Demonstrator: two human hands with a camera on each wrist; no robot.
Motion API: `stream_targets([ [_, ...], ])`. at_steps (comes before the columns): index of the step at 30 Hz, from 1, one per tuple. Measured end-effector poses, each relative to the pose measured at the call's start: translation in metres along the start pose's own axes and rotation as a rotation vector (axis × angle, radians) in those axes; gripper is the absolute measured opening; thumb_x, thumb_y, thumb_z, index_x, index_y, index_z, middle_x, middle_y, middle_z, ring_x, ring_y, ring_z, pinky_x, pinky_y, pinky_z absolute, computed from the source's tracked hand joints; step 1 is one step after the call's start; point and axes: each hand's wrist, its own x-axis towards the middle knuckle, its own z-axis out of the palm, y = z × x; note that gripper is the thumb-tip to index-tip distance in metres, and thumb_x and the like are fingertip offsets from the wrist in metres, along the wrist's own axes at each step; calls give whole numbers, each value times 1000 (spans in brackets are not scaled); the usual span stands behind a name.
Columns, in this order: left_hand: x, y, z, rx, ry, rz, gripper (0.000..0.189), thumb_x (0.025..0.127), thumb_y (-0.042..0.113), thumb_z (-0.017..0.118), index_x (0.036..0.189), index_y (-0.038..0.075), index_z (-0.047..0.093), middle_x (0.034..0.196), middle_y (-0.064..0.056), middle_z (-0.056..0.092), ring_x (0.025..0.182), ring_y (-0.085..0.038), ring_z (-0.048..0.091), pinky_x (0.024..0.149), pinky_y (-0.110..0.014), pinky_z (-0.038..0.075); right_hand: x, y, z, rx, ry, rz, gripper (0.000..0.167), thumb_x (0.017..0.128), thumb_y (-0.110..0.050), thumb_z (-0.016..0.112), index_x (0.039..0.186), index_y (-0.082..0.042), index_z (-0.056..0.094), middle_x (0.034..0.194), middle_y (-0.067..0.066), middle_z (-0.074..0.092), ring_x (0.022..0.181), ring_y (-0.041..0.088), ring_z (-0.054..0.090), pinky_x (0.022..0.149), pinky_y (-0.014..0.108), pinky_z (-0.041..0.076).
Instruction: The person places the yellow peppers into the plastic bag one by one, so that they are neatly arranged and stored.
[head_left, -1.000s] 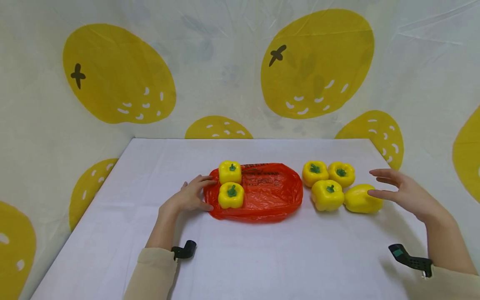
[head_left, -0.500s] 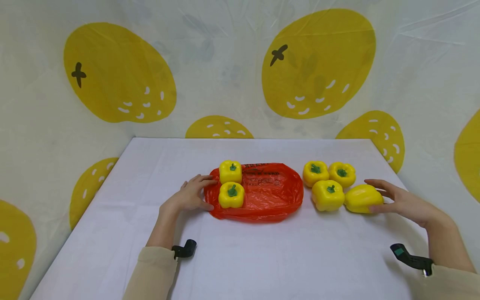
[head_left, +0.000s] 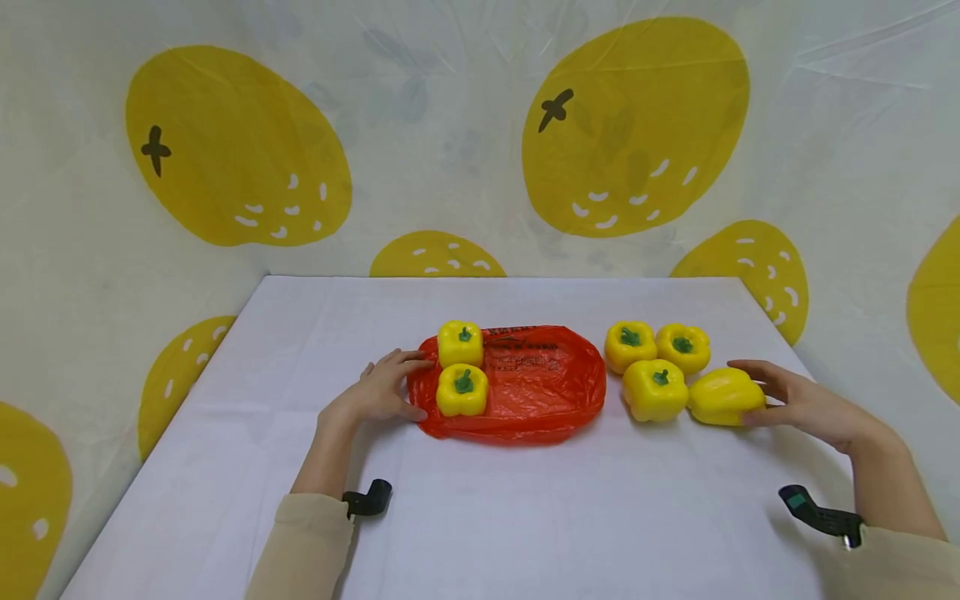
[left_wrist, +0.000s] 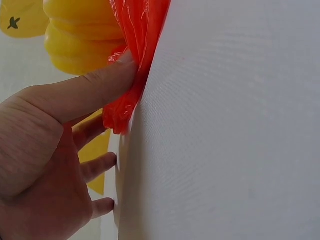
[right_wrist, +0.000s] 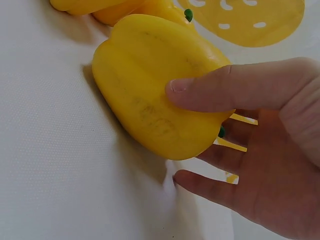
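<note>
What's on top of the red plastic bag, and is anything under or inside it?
Two yellow peppers stand on its left end, stems up; the left hand touches that edge. The bag lies on the white table; what is directly beneath or inside it cannot be seen.

Dark print [head_left: 521, 343] is carried by the red bag [head_left: 547, 404], towards the far edge of the table [head_left: 570, 517]; no characters can be read.

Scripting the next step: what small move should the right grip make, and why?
Probably lift the lying pepper slightly off the table. The right grip has its thumb against the pepper and fingers on the far side, so a pinch looks ready. Two upright peppers already stand on the red bag, which suggests this one may follow.
</note>
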Motion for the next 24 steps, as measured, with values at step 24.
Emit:
stream_targets([
  [24,-1,1,0,-38,-19,-9,79,81,21,86,152,16,51,161,-12,35,154,-40,13,120,-66,6,-15,-25,-16,-145,135,0,83,99,-32,70,155,8,25,152,34,34,129,54,39,94,81,34],
])
